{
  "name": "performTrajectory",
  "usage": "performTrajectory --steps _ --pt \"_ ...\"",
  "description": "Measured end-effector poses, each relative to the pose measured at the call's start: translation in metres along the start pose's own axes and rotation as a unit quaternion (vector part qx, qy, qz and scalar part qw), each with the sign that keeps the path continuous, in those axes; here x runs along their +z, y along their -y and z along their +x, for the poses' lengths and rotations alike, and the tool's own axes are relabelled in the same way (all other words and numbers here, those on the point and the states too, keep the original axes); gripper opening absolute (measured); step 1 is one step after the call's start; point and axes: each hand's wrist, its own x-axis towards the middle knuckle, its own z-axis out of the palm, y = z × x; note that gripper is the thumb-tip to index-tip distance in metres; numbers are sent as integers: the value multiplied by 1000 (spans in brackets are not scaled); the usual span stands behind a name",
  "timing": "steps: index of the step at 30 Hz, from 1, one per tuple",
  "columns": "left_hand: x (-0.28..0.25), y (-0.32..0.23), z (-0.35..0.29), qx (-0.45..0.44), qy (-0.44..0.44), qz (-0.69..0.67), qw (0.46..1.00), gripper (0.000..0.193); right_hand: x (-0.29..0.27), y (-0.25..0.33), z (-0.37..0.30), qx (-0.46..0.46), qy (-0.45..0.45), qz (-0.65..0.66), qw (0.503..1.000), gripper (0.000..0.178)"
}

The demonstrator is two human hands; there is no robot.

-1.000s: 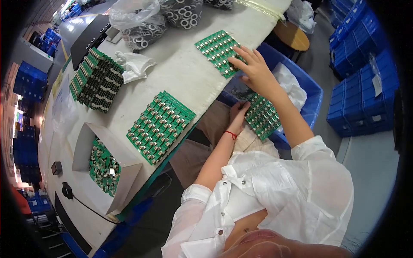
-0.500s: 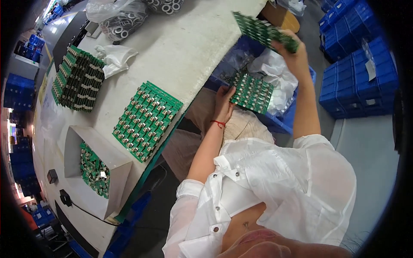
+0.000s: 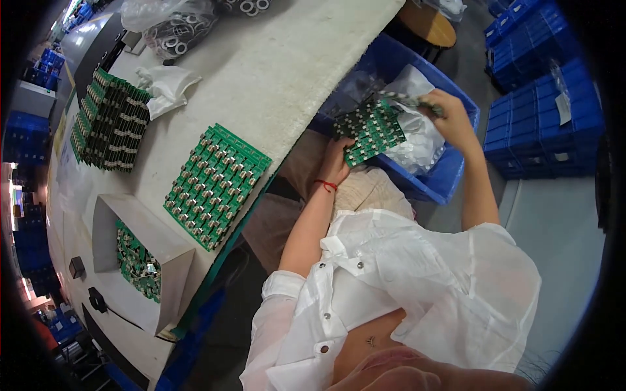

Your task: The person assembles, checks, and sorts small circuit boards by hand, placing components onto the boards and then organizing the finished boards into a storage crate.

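My left hand, a red string at its wrist, grips the lower left side of a green circuit board panel set with rows of small metal parts. The panel is tilted above an open blue crate. My right hand is closed on the end of a second circuit board panel, seen nearly edge-on behind the first. The two panels overlap in view; whether they touch I cannot tell. On the table left of my hands lies a flat stack of similar panels.
The blue crate beside the table holds white plastic bags. Farther left on the table stand a row of upright panels and a white box of loose small boards. A round stool and stacked blue crates stand beyond.
My right hand has brought its panel down from above the table's edge to beside the other panel. The panel in my left hand has turned and shifted slightly left.
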Motion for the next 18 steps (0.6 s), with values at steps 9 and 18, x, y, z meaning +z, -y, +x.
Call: performTrajectory --steps 9,18 --pt "24 -2 -7 47 2 74 996 43 65 35 -20 -200 26 -95 975 50" --pt "27 -1 -9 36 7 97 995 48 99 43 -38 -174 15 -107 979 48"
